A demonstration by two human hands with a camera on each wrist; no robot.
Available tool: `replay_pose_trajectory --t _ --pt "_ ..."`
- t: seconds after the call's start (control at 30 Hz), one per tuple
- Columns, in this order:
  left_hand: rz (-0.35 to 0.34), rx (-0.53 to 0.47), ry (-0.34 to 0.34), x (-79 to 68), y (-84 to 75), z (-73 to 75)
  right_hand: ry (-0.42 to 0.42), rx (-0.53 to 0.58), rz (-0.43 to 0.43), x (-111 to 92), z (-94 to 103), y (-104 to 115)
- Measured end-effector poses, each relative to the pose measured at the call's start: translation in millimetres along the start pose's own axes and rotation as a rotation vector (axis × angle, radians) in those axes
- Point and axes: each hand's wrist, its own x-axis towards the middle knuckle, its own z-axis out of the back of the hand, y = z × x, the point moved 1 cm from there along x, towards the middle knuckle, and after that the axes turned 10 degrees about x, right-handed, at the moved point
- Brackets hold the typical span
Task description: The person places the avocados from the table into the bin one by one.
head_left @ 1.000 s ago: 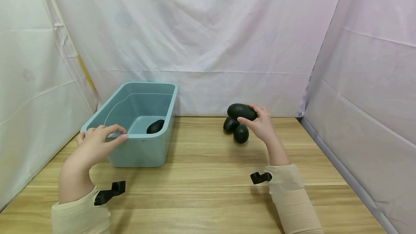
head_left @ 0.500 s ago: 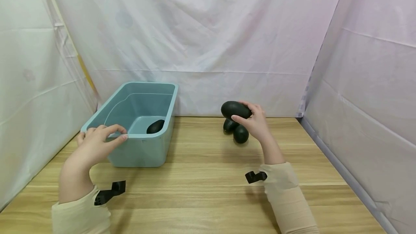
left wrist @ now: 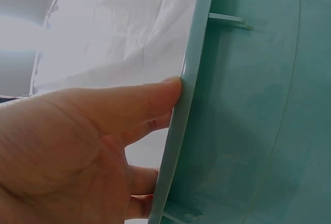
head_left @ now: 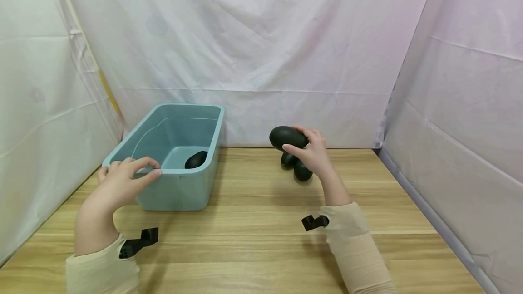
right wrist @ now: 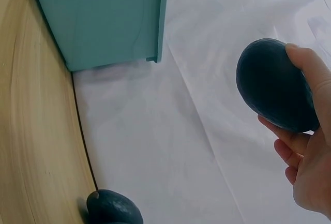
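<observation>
My right hand (head_left: 313, 152) holds a dark avocado (head_left: 288, 138) up in the air between thumb and fingers. In the right wrist view that avocado (right wrist: 275, 85) shows pebbly skin. Two more avocados lie on the table below it: one behind (head_left: 288, 159) and one nearer (head_left: 303, 171), partly covered by my right hand. On the left stands a blue-green plastic bin (head_left: 175, 189), with one avocado (head_left: 196, 159) on its floor. My left hand (head_left: 122, 178) grips the bin's near rim at its left corner; in the left wrist view, the thumb (left wrist: 150, 100) presses against the rim (left wrist: 181, 100).
The wooden table (head_left: 245, 239) carries everything. White cloth (head_left: 278, 49) hangs behind it and along both sides. A black camera mount (head_left: 315, 222) sticks out from the right wrist, and another (head_left: 139, 242) from the left.
My right hand has carried the avocado leftward, a little toward the bin, uncovering more of the rear avocado while overlapping the nearer one. The left hand and bin have stayed put.
</observation>
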Motion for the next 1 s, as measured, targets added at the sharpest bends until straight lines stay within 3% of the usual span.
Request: replay_pose_trajectory --t 0.5,1.0 --pt "0.004 0.01 0.006 0.7 -1.1 0.7 0.019 0.023 0.061 4 -17.3 9" --pt "0.002 0.009 0.006 -0.6 0.4 0.6 0.056 0.039 0.056 4 -40.3 26"
